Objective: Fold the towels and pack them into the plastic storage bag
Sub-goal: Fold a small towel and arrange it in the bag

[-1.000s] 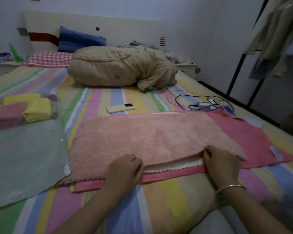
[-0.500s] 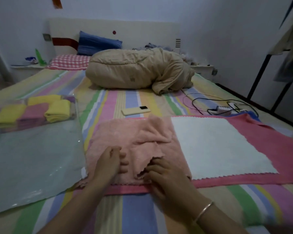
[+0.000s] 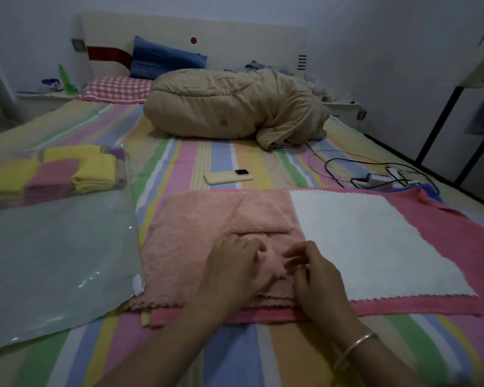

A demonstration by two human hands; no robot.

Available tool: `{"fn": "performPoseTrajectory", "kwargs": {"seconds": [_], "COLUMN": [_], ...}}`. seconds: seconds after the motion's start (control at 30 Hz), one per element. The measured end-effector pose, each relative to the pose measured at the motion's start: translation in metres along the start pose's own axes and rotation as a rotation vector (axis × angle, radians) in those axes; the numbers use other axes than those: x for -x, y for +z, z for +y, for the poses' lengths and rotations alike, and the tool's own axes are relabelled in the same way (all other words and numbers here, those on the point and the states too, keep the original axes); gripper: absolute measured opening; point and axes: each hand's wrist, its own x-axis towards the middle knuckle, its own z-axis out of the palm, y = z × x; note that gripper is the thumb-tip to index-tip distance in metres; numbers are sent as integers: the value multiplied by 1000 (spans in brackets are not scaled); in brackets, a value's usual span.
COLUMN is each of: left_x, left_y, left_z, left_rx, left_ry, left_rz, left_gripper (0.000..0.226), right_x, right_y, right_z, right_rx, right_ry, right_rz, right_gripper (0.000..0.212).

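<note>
Far left: clear plastic storage bag [image 3: 53, 263] lies flat on the striped bed sheet [image 3: 235, 356], mouth end toward the person. Inside its far end sit folded towels [image 3: 59, 174], yellow and pink, packed side by side.

Just right of the bag: peach towel [image 3: 185, 241], doubled over on itself, its free edge rumpled in the middle. It lies on top of a stack; a yellow corner and a small white corner stick out at the stack's near left.

Left hand [image 3: 235, 272] rests on the peach towel's near part, fingers bent, fingertips pinching a fold of the rumpled edge. Right hand [image 3: 316, 277], a thin bangle [image 3: 352, 351] on the wrist, sits just beside it, fingers curled; thumb and forefinger look to nip the same fold, though the contact is small and hard to make out.

Right of the hands: white towel [image 3: 375, 244] spread flat, its left part covered by the peach one. Under both, a larger pink towel [image 3: 458, 236] shows along the near edge and on the right.

Behind the towels: a cream phone [image 3: 224, 177] face down on the sheet. Farther back, a rolled tan quilt [image 3: 229, 107], a checked pillow [image 3: 118, 89], a blue pillow [image 3: 165, 61]. Far right: tangled cables and a charger block [image 3: 377, 178] on the sheet.
</note>
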Motion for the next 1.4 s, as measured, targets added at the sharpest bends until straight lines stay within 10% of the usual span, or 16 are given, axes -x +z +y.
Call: {"fn": "performPoseTrajectory", "kwargs": {"seconds": [0.2, 0.37, 0.73, 0.9, 1.07, 1.2, 1.4], "left_x": [16, 31, 20, 24, 33, 27, 35], "left_y": [-10, -21, -18, -9, -14, -22, -31], "left_z": [-16, -49, -2, 21, 18, 15, -11], "left_rx": [102, 268, 523, 506, 438, 340, 376], "left_ry": [-215, -512, -555, -546, -498, -236, -319], "left_rz": [107, 120, 112, -10, -46, -86, -102], "left_gripper": [6, 8, 7, 3, 39, 21, 37], "right_x": [-40, -61, -51, -45, -62, -86, -121], "right_y": [-4, -2, -47, -63, -40, -29, -16], "right_z": [8, 8, 21, 42, 46, 37, 6], "right_rx": [358, 185, 111, 403, 591, 611, 295], "right_ry": [231, 596, 372, 446, 135, 130, 163], "right_rz": [9, -248, 110, -56, -106, -148, -34], "right_gripper": [35, 59, 15, 38, 50, 20, 15]}}
